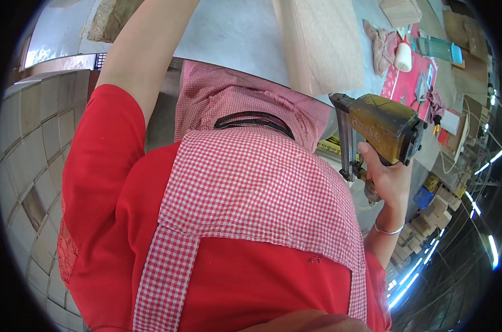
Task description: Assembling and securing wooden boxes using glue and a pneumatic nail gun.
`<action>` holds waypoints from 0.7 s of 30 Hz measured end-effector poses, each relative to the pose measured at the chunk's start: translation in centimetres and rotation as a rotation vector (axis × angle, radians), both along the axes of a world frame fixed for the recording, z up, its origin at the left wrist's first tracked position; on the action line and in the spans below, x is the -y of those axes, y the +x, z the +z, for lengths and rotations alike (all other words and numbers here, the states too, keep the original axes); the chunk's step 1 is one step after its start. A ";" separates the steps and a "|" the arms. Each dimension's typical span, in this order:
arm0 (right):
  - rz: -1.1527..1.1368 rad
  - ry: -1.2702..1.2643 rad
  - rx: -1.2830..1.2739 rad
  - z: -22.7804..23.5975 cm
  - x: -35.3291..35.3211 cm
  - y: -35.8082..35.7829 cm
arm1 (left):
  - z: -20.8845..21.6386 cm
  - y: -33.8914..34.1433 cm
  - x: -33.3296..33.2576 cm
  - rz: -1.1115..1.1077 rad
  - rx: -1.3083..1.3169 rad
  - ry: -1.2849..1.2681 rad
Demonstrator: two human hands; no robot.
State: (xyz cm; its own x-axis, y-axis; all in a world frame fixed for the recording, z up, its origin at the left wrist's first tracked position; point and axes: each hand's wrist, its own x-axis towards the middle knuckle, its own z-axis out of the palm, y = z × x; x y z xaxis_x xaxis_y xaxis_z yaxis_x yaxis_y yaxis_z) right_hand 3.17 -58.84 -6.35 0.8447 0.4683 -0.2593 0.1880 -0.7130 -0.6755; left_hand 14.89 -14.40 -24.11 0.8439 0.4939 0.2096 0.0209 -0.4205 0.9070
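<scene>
My right hand [388, 178] is closed around the grip of a yellow-brown pneumatic nail gun [382, 126], at the right side of my checked apron. The gun's nose points toward a pale wooden board [327, 47], whose near end lies close by; whether they touch I cannot tell. That board rests on the grey worktable [234, 39] and runs out past the top of the view. My left arm reaches up across the table's left part, and the hand itself is beyond the upper edge, out of sight.
Right of the board are a crumpled cloth [377, 48], a white bottle with a red tip [403, 57] and a teal bottle [434, 48]. A brown block [111, 21] sits at the upper left. Stacked pale wood pieces [38, 135] line the left side.
</scene>
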 end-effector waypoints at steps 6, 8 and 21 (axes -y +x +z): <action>-0.008 -0.049 0.019 0.9 1.4 0.6 | 0.0 0.0 0.4 0.038 0.019 0.180; -0.026 -0.054 0.025 1.0 1.5 0.8 | 0.0 0.1 0.3 0.038 -0.014 0.193; -0.042 -0.077 -0.076 1.0 0.4 2.0 | -0.4 0.2 -0.3 -0.007 0.000 0.093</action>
State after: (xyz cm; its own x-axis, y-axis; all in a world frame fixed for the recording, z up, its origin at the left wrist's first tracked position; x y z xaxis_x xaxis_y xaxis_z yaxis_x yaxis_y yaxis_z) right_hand 5.15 -59.28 -5.37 0.8399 0.4089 -0.3570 0.1071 -0.7696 -0.6294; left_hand 15.06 -14.07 -24.49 0.8473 0.4664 0.2541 0.0176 -0.5029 0.8642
